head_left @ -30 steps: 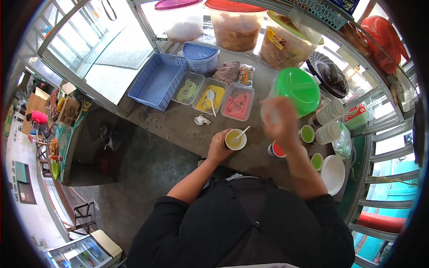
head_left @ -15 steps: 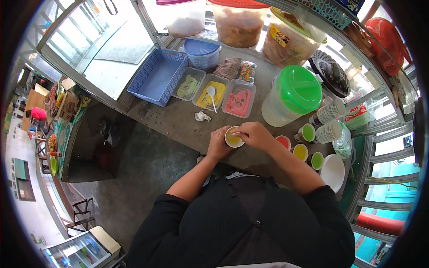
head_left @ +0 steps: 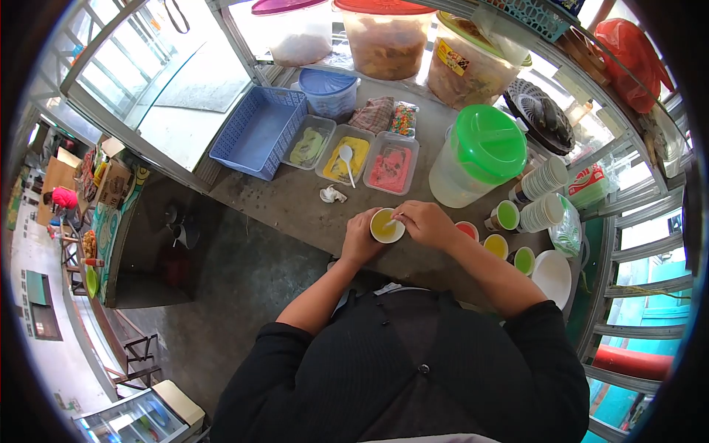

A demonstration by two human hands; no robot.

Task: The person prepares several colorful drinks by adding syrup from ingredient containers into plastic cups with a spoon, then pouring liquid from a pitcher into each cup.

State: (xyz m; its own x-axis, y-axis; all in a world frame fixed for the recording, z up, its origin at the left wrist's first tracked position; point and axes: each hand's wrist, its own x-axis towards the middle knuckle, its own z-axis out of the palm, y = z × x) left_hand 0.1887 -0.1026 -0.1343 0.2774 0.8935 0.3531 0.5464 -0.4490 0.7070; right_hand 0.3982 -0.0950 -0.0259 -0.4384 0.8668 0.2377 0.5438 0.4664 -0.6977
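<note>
The left hand point(head_left: 360, 240) wraps around the side of a small white cup point(head_left: 387, 225) of yellow liquid, gripping it where it stands near the front edge of the grey counter point(head_left: 288, 203). The right hand point(head_left: 425, 224) is closed in a pinch on a small white spoon point(head_left: 394, 218), whose tip sits in the cup. This looks like stirring. Drawing the spoon out would call for a steady cup and a clean lift.

Just right of the right hand stand a red cup point(head_left: 466, 229), a yellow cup point(head_left: 495, 245) and a green cup point(head_left: 507, 215), close enough to be knocked. Behind the white cup lie a green tray point(head_left: 307, 146), a yellow tray point(head_left: 354, 166) and a pink tray point(head_left: 391, 166). A green-lidded jug point(head_left: 484, 151) stands towards the right, and a blue basket point(head_left: 258, 131) sits at the back left corner.
</note>
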